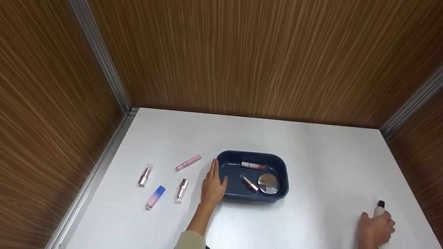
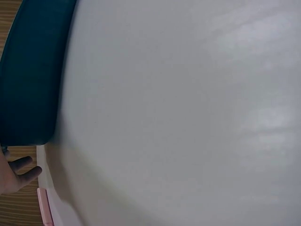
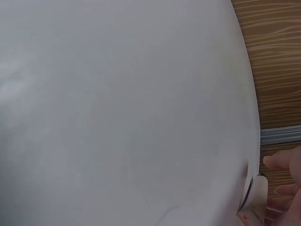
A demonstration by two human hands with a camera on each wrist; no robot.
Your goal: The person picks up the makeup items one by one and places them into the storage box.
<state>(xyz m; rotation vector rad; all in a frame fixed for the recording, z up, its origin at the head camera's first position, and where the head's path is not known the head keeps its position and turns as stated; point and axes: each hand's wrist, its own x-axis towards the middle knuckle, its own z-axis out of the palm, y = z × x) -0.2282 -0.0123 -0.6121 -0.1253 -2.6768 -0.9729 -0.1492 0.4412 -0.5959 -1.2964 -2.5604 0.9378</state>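
Observation:
In the head view, my left hand [image 1: 213,186] lies along the left rim of a dark blue tray [image 1: 286,183], fingers straight. The tray holds a lip gloss tube [image 1: 253,165], a slim lipstick [image 1: 249,183] and a round compact [image 1: 268,184] with a shiny lid. Far to the right, my right hand [image 1: 377,228] is over a pale bottle [image 1: 379,211] with a black cap. The right wrist view shows the thumb apart from this bottle [image 3: 256,200] and the fingers loosely bent beside it. The hand partly hides the bottle.
Left of the tray lie a pink tube [image 1: 188,163], a blue-to-pink tube [image 1: 155,197] and two rose-gold lipsticks, one nearer the tray [image 1: 181,190] and one farther left [image 1: 145,175]. Wood-grain panels [image 1: 229,56] wall in the white table [image 1: 318,156] at the back and sides.

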